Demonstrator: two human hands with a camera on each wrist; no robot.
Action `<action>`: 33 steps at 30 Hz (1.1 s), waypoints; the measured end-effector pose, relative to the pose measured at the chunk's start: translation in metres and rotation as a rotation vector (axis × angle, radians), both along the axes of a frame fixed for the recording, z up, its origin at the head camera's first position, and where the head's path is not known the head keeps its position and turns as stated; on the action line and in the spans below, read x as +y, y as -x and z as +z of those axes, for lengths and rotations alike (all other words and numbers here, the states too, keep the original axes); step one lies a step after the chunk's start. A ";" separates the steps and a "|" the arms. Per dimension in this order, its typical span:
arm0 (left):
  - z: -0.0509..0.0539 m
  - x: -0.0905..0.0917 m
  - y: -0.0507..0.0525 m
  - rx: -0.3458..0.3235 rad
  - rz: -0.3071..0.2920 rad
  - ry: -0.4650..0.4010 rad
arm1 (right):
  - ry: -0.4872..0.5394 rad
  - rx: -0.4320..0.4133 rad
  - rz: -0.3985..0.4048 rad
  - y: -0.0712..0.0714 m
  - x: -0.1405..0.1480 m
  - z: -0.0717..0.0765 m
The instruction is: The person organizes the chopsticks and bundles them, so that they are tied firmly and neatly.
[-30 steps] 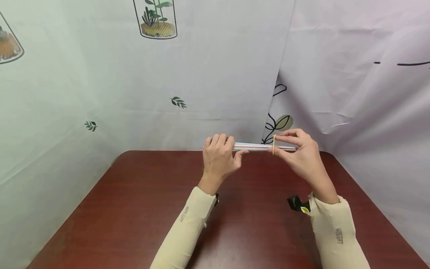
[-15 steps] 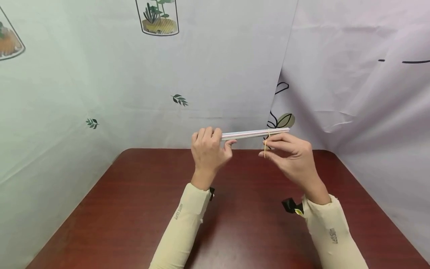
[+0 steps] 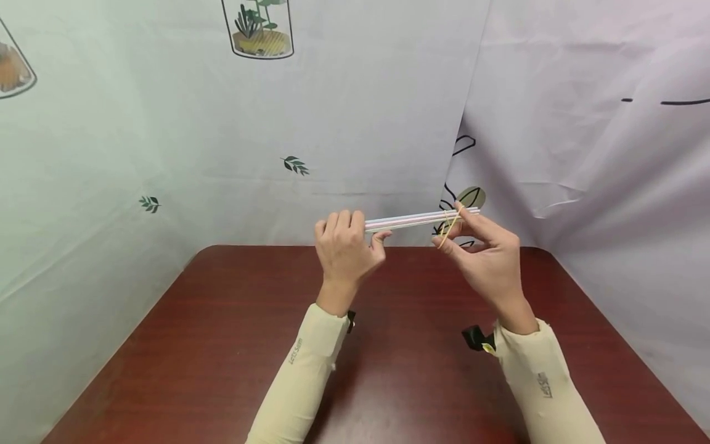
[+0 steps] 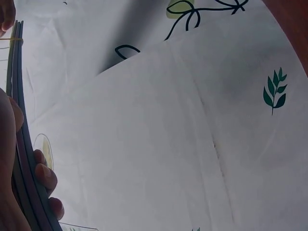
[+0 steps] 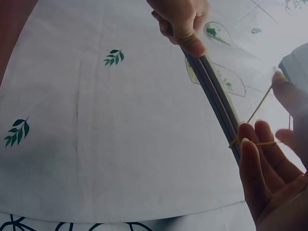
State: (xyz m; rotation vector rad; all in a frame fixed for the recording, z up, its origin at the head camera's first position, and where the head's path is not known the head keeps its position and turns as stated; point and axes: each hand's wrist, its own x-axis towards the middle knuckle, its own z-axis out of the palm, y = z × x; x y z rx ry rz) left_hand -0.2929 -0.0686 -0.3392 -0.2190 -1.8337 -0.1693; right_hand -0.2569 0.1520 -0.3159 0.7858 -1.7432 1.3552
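My left hand (image 3: pixel 345 250) grips a bundle of pastel chopsticks (image 3: pixel 405 220), held in the air roughly level, with the free end to the right. The left wrist view shows its fingers curled round the chopsticks (image 4: pixel 30 183). Near the free end a thin yellow rubber band (image 3: pixel 451 228) goes round the bundle. My right hand (image 3: pixel 493 259) holds a stretched loop of that band between thumb and fingers. In the right wrist view the rubber band (image 5: pixel 260 104) runs from the chopsticks (image 5: pixel 211 91) to the digits spread apart. The chopsticks' other end is hidden by my left hand.
A dark red-brown table (image 3: pixel 211 345) lies below both hands. Behind it hangs a pale cloth (image 3: pixel 355 123) printed with leaves and jars. Folds mark the cloth at the right. A small black device (image 3: pixel 474 338) sits at my right wrist.
The right hand moved off the bundle's end, then came back up to it, stretching a loop of the rubber band beside the chopsticks. The left hand shifted left, and the bundle's free end rose.
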 end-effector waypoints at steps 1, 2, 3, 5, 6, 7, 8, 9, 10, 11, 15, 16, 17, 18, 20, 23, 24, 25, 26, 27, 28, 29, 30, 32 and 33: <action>-0.001 0.000 0.000 -0.005 -0.002 0.000 | 0.015 -0.013 0.000 0.000 0.000 0.000; -0.001 0.000 0.000 -0.012 -0.005 0.001 | 0.017 -0.021 -0.008 -0.001 -0.001 -0.001; -0.002 0.000 -0.001 -0.021 -0.005 0.002 | 0.010 -0.032 -0.018 -0.002 -0.001 -0.001; -0.004 0.000 -0.002 -0.044 -0.004 0.004 | -0.010 -0.072 -0.062 -0.002 -0.001 -0.002; -0.005 0.000 -0.002 -0.053 -0.003 0.004 | -0.018 -0.102 -0.079 -0.003 -0.001 -0.002; -0.006 0.000 -0.002 -0.061 0.000 0.004 | -0.023 -0.131 -0.095 -0.004 -0.001 -0.003; -0.007 0.000 -0.002 -0.064 0.001 0.006 | -0.019 -0.162 -0.109 -0.004 -0.001 -0.003; -0.008 0.000 -0.002 -0.065 0.001 0.009 | -0.006 -0.192 -0.118 -0.005 0.000 -0.003; -0.009 0.000 -0.002 -0.064 -0.002 0.011 | 0.013 -0.217 -0.119 -0.005 0.000 -0.003; -0.009 0.000 -0.002 -0.062 -0.008 0.013 | 0.035 -0.239 -0.114 -0.005 0.000 -0.002; -0.006 0.001 -0.002 -0.050 -0.038 0.013 | 0.108 -0.285 -0.142 -0.003 0.003 0.001; -0.006 0.001 -0.002 -0.048 -0.047 0.013 | 0.115 -0.300 -0.149 -0.003 0.003 0.002; -0.005 0.002 -0.002 -0.046 -0.056 0.015 | 0.119 -0.316 -0.155 -0.003 0.004 0.003; -0.004 0.002 -0.002 -0.041 -0.065 0.019 | 0.118 -0.334 -0.163 -0.002 0.005 0.003; -0.004 0.003 -0.003 -0.032 -0.080 0.028 | 0.112 -0.363 -0.173 -0.001 0.006 0.003; -0.003 0.006 -0.003 -0.016 -0.093 0.039 | 0.100 -0.385 -0.168 0.002 0.008 0.004; -0.002 0.006 -0.003 -0.013 -0.093 0.039 | 0.095 -0.387 -0.169 0.002 0.009 0.004; -0.002 0.007 -0.003 -0.011 -0.093 0.037 | 0.093 -0.387 -0.168 0.003 0.009 0.005; -0.001 0.007 -0.002 -0.012 -0.094 0.036 | 0.089 -0.386 -0.163 0.004 0.010 0.006; 0.000 0.008 -0.002 -0.011 -0.098 0.035 | 0.087 -0.386 -0.153 0.005 0.010 0.007; 0.000 0.008 -0.002 -0.012 -0.101 0.037 | 0.085 -0.390 -0.142 0.005 0.011 0.007; 0.000 0.009 -0.002 -0.013 -0.104 0.041 | 0.086 -0.394 -0.128 0.006 0.011 0.007; -0.001 0.009 -0.002 -0.014 -0.107 0.045 | 0.089 -0.401 -0.111 0.006 0.012 0.007; -0.001 0.010 -0.003 -0.017 -0.111 0.051 | 0.094 -0.413 -0.071 0.007 0.013 0.006; -0.001 0.010 -0.003 -0.020 -0.110 0.053 | 0.095 -0.418 -0.053 0.008 0.014 0.006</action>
